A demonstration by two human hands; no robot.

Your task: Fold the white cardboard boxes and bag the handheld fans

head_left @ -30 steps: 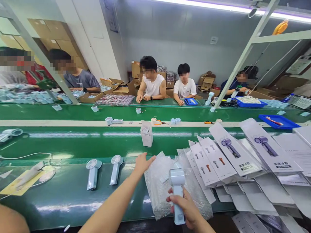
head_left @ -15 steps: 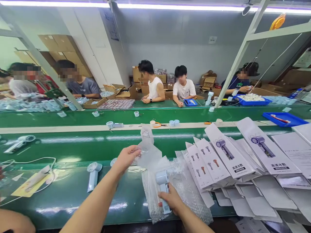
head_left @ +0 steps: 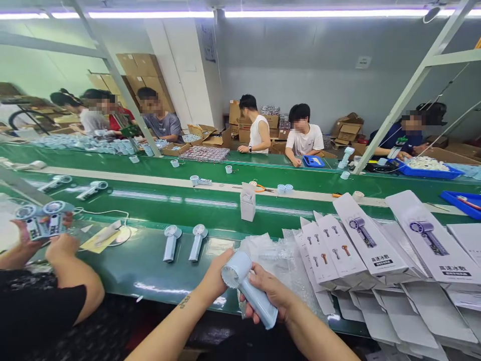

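Over the worktop's near edge [head_left: 112, 281], the right hand [head_left: 272, 296] grips a pale blue handheld fan [head_left: 248, 288] by its handle while the left hand [head_left: 216, 273] clasps its head, just beside the heap of bubble bags [head_left: 278, 255].

Left hand [head_left: 216, 273] and right hand [head_left: 272, 296] together, fingers curled in a grip.

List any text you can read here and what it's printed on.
Flat white fan boxes: a line of Chinese characters above a black strip, too small to read.
White wall sign: blurred.
Poster on the pillar: blurred.
Pale blue fan in the left hand and right hand: no text visible.
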